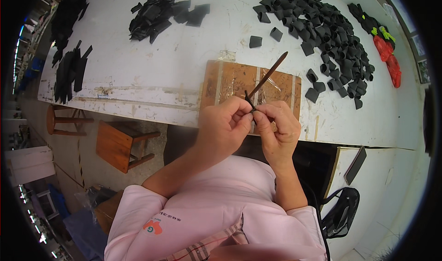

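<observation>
Above the near edge of the white table, my left hand (225, 127) and my right hand (278, 127) meet fingertip to fingertip. Both are closed in a pinch on a small black strip-like piece (250, 102), mostly hidden by the fingers. A slim brown pointed stick (272, 72) slants away to the far right from just beyond the fingertips; whether it touches the black piece, I cannot tell. Under the hands lies a brown board (212, 83) with strips of clear tape across it.
Many short black tube-like pieces (324, 30) are heaped at the far right. Flat black pieces (152, 17) lie far left of centre, and long black strips (71, 74) at the left edge. A red plastic bag (386, 53) sits far right. Wooden stools (115, 143) stand below left.
</observation>
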`<state>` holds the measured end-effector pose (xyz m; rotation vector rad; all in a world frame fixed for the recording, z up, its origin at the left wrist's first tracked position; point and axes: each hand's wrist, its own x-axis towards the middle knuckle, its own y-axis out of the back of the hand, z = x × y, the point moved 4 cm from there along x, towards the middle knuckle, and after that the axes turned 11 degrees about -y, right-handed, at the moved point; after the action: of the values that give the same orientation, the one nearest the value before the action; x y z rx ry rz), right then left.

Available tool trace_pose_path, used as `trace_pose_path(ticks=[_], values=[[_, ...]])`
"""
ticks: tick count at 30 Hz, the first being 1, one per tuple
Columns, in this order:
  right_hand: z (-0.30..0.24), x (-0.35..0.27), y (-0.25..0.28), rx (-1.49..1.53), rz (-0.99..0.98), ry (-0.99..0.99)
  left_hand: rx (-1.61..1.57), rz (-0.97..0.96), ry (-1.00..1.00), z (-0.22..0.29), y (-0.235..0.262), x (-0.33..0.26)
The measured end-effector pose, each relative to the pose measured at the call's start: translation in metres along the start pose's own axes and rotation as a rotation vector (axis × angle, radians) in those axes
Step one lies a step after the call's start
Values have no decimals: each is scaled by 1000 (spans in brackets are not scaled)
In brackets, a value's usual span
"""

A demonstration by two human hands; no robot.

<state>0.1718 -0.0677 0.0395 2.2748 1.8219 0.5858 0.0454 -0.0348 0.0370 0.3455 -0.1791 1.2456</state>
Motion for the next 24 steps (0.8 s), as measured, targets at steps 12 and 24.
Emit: trace_pose_path(ticks=[12, 24], values=[[10, 16, -7, 180, 91, -173, -989, 85, 484, -20, 3, 12], [-5, 36, 3, 893, -343, -575, -353, 246, 10, 12, 4, 41]])
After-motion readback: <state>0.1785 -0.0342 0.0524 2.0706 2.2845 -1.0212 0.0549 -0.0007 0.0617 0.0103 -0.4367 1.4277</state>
